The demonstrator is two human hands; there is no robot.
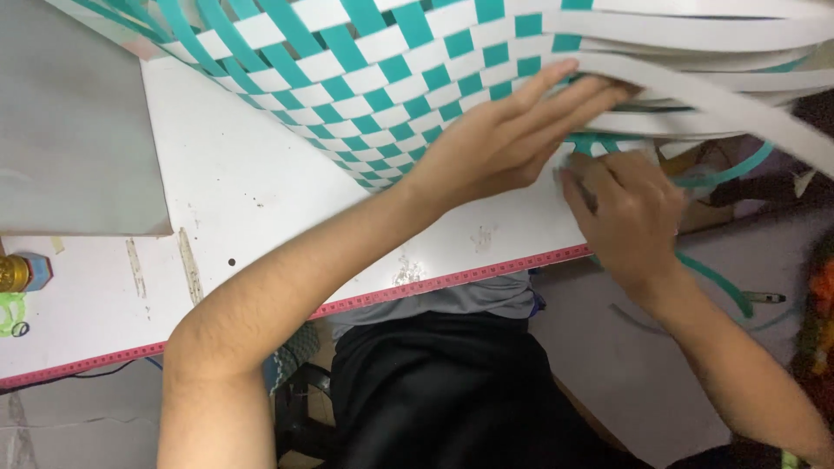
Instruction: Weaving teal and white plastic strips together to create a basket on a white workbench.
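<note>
A woven panel (373, 61) of teal and white plastic strips lies tilted on the white table (243, 191), filling the upper middle of the head view. Loose white strips (712, 87) run off its right side, with teal strips (738, 174) below them. My left hand (512, 130) rests flat against the panel's right edge, fingers stretched out under the white strips. My right hand (630, 213) is curled at the table's edge just below, fingers closed around strip ends I cannot see clearly.
A grey board (69, 130) covers the table's left part. A red measuring tape (391, 295) runs along the front edge. A small bottle with a blue base (22, 271) sits far left. Teal strips (721, 282) trail onto the floor at right.
</note>
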